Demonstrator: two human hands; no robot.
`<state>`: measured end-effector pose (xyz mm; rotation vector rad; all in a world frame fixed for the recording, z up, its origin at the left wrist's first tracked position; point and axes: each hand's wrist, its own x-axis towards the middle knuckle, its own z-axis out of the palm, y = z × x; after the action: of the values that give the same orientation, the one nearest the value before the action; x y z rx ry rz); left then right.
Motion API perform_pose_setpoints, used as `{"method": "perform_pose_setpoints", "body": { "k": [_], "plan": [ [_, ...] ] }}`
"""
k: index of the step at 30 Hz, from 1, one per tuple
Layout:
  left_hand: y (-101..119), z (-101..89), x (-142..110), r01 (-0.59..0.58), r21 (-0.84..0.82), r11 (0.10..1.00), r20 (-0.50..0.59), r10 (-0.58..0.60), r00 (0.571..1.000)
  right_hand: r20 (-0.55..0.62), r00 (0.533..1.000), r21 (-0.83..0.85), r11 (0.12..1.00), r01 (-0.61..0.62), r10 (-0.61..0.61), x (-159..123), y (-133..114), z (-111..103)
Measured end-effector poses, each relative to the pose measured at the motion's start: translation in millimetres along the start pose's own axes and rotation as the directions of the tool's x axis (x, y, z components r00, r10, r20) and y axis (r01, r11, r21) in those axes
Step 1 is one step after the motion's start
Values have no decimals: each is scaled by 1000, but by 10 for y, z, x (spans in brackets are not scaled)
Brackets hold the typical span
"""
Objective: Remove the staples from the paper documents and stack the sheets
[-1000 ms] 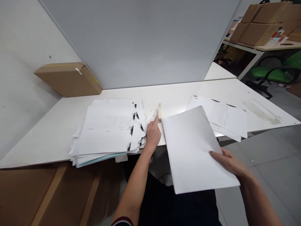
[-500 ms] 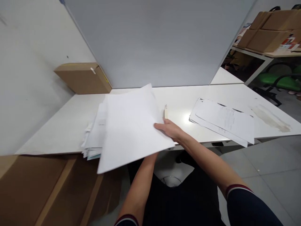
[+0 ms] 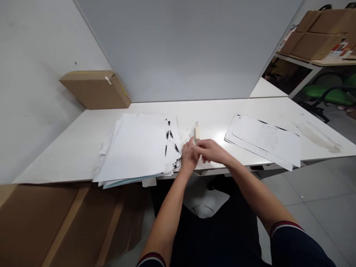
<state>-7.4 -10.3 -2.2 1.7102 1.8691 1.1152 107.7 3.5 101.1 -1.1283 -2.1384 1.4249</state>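
My left hand [image 3: 190, 157] rests on the white desk at the right edge of a paper stack, fingers stretched forward and nothing visible in it. Its fingertips are close to a slim cream-coloured tool with a narrow tip, which looks like a box cutter [image 3: 197, 132]. Over the left hand's fingers is my right hand [image 3: 211, 151], bent and blurred; what its fingertips touch is hidden. A blank white sheet [image 3: 136, 144] lies on top of the paper stack [image 3: 172, 142], whose right side shows torn-looking sheets with black marks.
Several printed sheets [image 3: 267, 139] lie at the right, overhanging the front edge of the desk [image 3: 66, 148]. A cardboard box [image 3: 94, 89] leans against the left wall. A grey panel [image 3: 189, 48] closes off the back. Large cardboard [image 3: 33, 218] stands below at left.
The blank sheet, held up in the hands before, now lies on the stack at left, let go. My left hand has come out from under it to the right.
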Motion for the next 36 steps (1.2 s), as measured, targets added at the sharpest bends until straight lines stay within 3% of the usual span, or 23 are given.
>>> {"method": "perform_pose_setpoints", "body": {
  "k": [2,4,6,7,9,11,13,16,19,30,36],
  "plan": [
    [19,2,19,-61,85,994,-28,64,998,-242,967,-145,982,-120,82,-248,288,-351],
    [28,10,35,-120,180,976,-47,131,990,-515,851,-328,893,-308,105,-446,639,-695],
    [26,17,40,-148,224,963,-48,162,986,-657,748,-460,735,-498,96,-573,985,-993],
    [22,19,39,-152,229,961,-51,168,985,-682,727,-498,676,-543,81,-610,1135,-1115],
    [12,21,36,-157,229,961,-56,173,983,-665,745,-562,617,-550,58,-629,1360,-1292],
    [3,22,34,-154,224,962,-62,171,983,-605,794,-617,596,-514,58,-592,1474,-1380],
    [-2,25,34,-154,225,962,-63,172,983,-544,834,-683,529,-503,91,-525,1500,-1400],
    [-8,33,38,-157,239,958,-66,177,982,-491,857,-765,395,-509,154,-429,1464,-1370],
    [-14,42,43,-159,253,954,-69,182,981,-464,869,-798,346,-494,170,-375,1427,-1360],
    [-26,51,38,-180,253,950,-76,205,976,-438,866,-833,254,-492,242,-199,1316,-1402],
    [-16,43,37,-174,238,956,-75,197,978,-508,818,-792,227,-567,271,-208,1248,-1393]
  ]
}}
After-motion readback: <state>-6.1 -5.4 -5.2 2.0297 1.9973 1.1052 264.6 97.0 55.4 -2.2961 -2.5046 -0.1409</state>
